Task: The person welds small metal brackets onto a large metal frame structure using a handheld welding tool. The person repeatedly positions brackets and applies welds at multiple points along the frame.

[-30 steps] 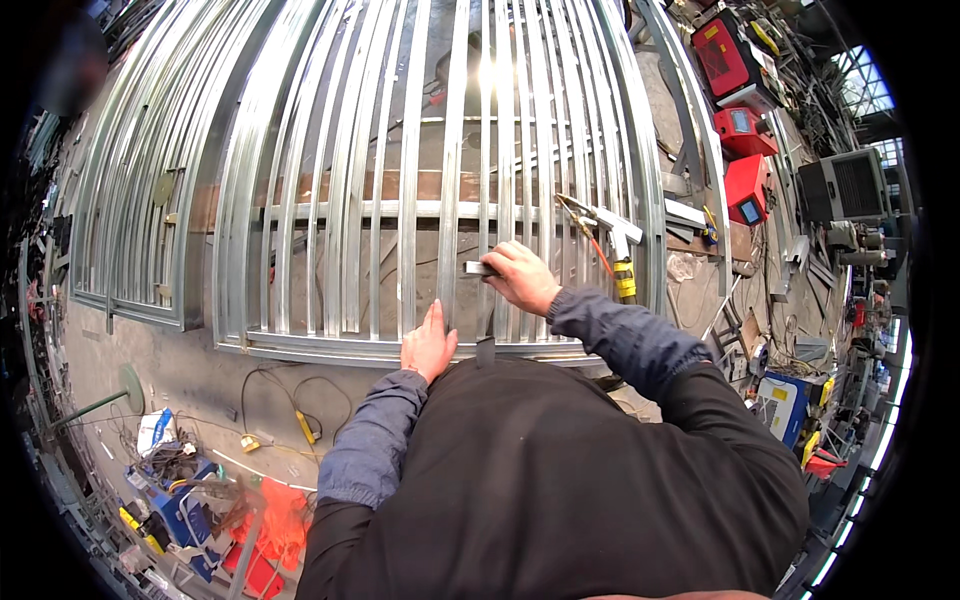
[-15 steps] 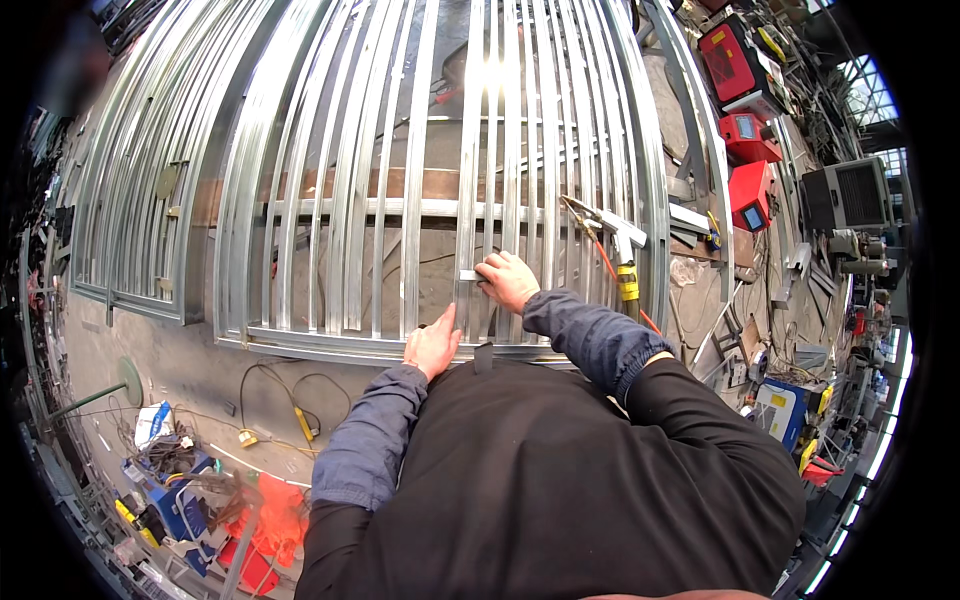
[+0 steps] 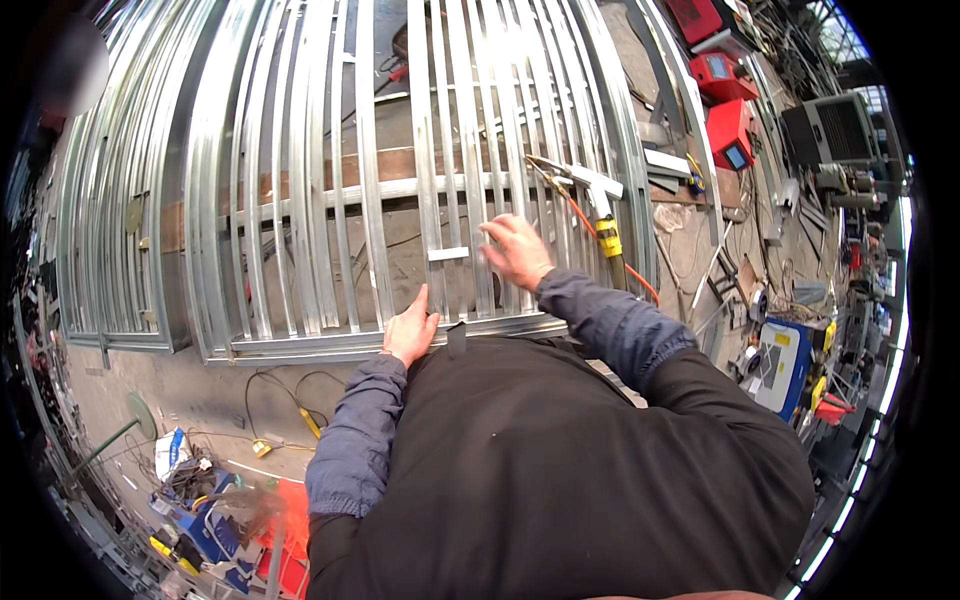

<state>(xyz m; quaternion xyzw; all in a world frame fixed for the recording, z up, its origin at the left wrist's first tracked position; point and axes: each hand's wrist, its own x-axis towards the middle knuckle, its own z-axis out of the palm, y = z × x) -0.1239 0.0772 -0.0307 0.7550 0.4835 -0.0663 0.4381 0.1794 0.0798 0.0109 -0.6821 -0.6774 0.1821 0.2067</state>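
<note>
A wide frame of shiny metal bars [image 3: 369,200] lies before me, its near rail [image 3: 290,347] running close to my body. A short flat metal piece [image 3: 447,254] rests crosswise over neighbouring bars. My left hand [image 3: 408,328] lies by the near rail, its index finger stretched toward the bars just below that piece and nothing seen in its grasp. To the right of the piece, my right hand [image 3: 517,252] hovers over the bars, slightly blurred, fingers apart and empty. Farther right, a welding torch [image 3: 604,218] with a yellow band lies on the frame, an orange cable beside it.
Another barred metal frame [image 3: 110,230] stands at the left. Red machines [image 3: 730,135] and a dark grey boxy unit [image 3: 832,131] are at the far right. Cables [image 3: 265,400], a blue-and-white box [image 3: 780,368] and a red-orange cloth [image 3: 293,510] lie on the cluttered floor.
My right hand has let go of the short metal piece and drawn off to the right; the piece stays across the bars. The whole view has shifted, and my left hand remains near the rail.
</note>
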